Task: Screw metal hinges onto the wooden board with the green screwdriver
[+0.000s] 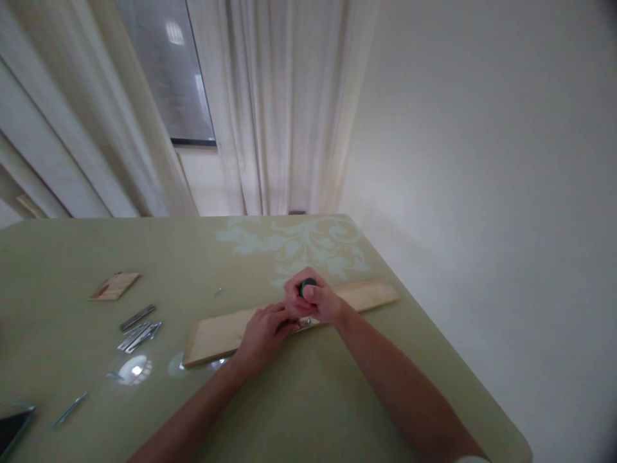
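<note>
Lower left of frame: loose metal strips (139, 331) and a small wood offcut (116, 286), lying clear of the work. Centre: the plank (216, 334) lies flat on the desk (337, 399), its long axis running from lower left to upper right. Your left hand (264, 332) bears down on its near edge, probably to steady it; fingers are curled, but whether they pinch anything cannot be told. Just right of it, your right hand (315, 301) is closed round a dark round handle (307, 285), roughly upright, its tip hidden.
</note>
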### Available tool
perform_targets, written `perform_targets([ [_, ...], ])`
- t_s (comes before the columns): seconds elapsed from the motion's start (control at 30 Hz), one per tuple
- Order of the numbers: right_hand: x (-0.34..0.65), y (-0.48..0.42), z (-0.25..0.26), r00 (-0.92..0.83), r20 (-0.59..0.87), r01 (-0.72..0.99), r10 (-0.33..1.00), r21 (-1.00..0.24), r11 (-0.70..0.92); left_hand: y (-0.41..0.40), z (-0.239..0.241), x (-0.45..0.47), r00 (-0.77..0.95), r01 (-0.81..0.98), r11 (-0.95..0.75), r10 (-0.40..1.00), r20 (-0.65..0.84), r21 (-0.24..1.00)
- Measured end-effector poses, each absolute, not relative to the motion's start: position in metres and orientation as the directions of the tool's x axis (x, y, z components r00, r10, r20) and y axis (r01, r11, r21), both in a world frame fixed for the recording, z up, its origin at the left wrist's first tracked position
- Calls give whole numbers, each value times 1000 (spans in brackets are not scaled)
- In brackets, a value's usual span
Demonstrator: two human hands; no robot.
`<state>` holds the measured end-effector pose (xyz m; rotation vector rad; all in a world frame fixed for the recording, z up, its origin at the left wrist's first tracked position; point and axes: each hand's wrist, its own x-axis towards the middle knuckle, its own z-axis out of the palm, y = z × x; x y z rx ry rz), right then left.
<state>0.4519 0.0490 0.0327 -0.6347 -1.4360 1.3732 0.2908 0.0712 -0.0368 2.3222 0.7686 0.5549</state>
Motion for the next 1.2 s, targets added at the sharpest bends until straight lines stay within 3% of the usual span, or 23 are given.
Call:
perform_targets([
  [0.13, 459, 46, 52, -250, 296, -194, 922, -948, 251, 70, -36, 292, 736, 389, -627, 652, 182, 675],
  [0.27, 439, 39, 61, 141, 273, -6, 952, -961, 276, 70, -40, 293, 721, 385, -629, 662, 206, 675],
  [0.33, 428, 37, 58, 338, 323, -3, 884, -939, 344, 70, -42, 293, 712, 394, -632, 669, 213, 667],
  [0.4, 423, 37, 52, 390, 327, -68, 861, -922, 381, 70, -44, 294, 706, 400, -631, 675, 217, 664],
  [0.47, 427, 37, 47, 188, 307, -178, 933, -923, 340, 69, -46, 295, 688, 423, -619, 695, 211, 662],
  [0.57, 445, 39, 47, -352, 254, -261, 901, -951, 166, 68, -49, 296, 645, 481, -580, 742, 183, 657],
  [0.6, 452, 40, 50, -448, 240, -270, 861, -955, 126, 69, -49, 296, 644, 488, -577, 744, 176, 655],
  [0.67, 460, 41, 58, -481, 242, -288, 843, -951, 108, 70, -48, 295, 682, 462, -606, 710, 177, 648],
  [0.77, 454, 42, 67, -264, 227, -262, 937, -952, 157, 70, -46, 294, 735, 411, -655, 650, 195, 634],
  [0.83, 441, 41, 67, 23, 195, -207, 981, -959, 195, 70, -44, 294, 727, 428, -653, 660, 192, 624],
  [0.93, 420, 39, 56, 492, 211, -136, 844, -940, 314, 68, -44, 295, 701, 478, -636, 692, 172, 606],
  [1.0, 415, 39, 46, 596, 250, -117, 763, -913, 390, 68, -45, 296, 693, 490, -630, 701, 169, 602],
  [1.07, 419, 39, 39, 432, 303, -163, 849, -900, 404, 67, -46, 297, 681, 492, -618, 712, 171, 613],
  [1.13, 430, 40, 39, 5, 335, -231, 942, -916, 327, 67, -48, 298, 648, 516, -585, 744, 162, 626],
  [1.2, 441, 42, 45, -388, 303, -242, 870, -945, 221, 67, -48, 299, 605, 562, -545, 784, 140, 622],
])
